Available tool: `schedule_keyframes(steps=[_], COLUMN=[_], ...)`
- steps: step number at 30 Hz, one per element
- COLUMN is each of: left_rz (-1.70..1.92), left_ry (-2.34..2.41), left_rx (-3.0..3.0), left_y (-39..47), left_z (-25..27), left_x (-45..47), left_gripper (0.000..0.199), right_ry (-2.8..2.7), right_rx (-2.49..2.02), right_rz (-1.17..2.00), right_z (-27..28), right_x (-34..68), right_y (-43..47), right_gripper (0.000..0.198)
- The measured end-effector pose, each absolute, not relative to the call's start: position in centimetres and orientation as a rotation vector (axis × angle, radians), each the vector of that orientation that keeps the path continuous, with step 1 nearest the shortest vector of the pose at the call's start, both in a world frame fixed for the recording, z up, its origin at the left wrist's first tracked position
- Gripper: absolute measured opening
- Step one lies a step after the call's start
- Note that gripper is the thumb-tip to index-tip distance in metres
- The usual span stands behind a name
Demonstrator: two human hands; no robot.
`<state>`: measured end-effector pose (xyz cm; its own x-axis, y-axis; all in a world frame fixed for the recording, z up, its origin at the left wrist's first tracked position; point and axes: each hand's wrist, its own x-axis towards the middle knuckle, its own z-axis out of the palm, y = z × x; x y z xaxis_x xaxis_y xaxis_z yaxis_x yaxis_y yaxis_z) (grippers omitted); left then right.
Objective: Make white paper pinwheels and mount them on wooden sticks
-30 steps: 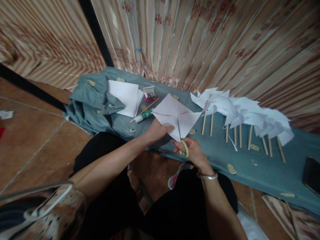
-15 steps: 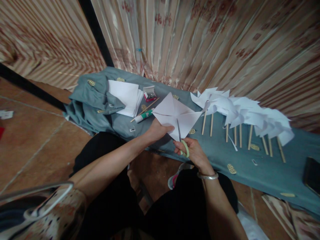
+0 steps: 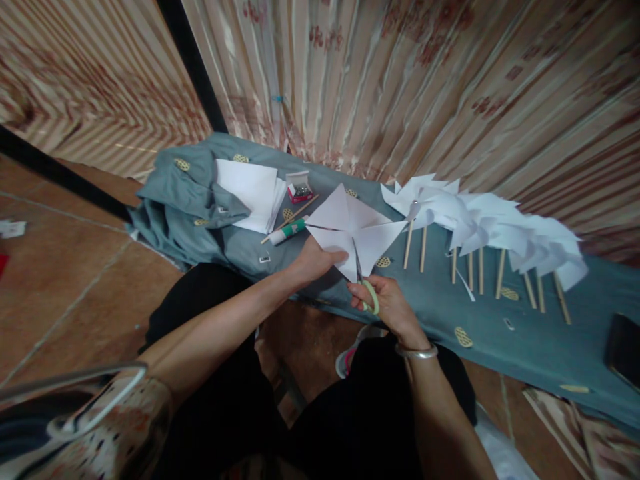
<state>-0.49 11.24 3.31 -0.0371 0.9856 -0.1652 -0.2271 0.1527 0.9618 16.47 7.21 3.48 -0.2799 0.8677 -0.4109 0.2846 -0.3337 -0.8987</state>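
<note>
While the left hand (image 3: pixel 320 260) gripped the white paper square (image 3: pixel 345 203) at its lower left, thumb on top, the right hand (image 3: pixel 377 293) was closed around the light-green handle of the scissors (image 3: pixel 371 298). Blades lay along a slit running from the lowest corner toward the middle; whether they were parted could not be told. Square held over the near side of the cloth-covered tabletop (image 3: pixel 540 350).

Risks, as judged: (1) Slits also ran in from the left and right corners, so overcutting here could sever the centre. (2) Left thumb sat near the blades; a slip could nick it. (3) Paper looked thin; a slack grip could let it bend and the cut wander.

Farther out: the right corner pointed at the nearest of the paper pinwheels (image 3: pixel 480 217), contact unclear; a sideways swing might crease one. Leftward lay a glue stick (image 3: pixel 287 231), a thin wooden stick (image 3: pixel 306 208), an open small box (image 3: pixel 299 192) and stacked paper (image 3: pixel 250 190); a knock could spill the box.
</note>
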Motion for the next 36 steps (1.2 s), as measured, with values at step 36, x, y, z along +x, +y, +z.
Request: schedule_keyframes(steps=[36], left_rz=[1.047], left_ry=[1.029], left_rx=[0.909], left_y=[11.2], left_z=[0.9], left_x=[-0.1], left_gripper=[0.040], right_ry=[-1.844], right_rx=[-2.410], right_rz=[0.185], right_z=[4.1], right_x=[27.0], right_y=[4.8], right_gripper=[0.046])
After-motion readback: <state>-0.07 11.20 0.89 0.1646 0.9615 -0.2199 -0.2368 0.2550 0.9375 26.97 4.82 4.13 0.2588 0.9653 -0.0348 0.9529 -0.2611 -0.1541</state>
